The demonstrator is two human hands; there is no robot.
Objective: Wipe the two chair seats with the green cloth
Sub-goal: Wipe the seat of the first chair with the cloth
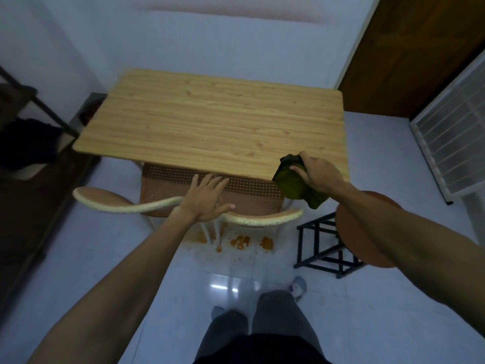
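Note:
A chair with a perforated orange-brown seat (252, 189) is tucked under the near edge of a wooden table (210, 119); its curved cream backrest (126, 206) faces me. My left hand (207, 198) hovers open, fingers spread, over the middle of the backrest. My right hand (317, 172) grips a crumpled green cloth (296, 185) above the table's near right corner. A stool with a round brown seat (349, 227) and black frame stands on the right, partly hidden by my right forearm.
Orange stains (240, 241) mark the tiled floor under the chair. A dark shelf frame (34, 106) stands at the left, a white slatted rack (454, 143) and a brown door (409, 48) at the right. My legs and feet show at the bottom.

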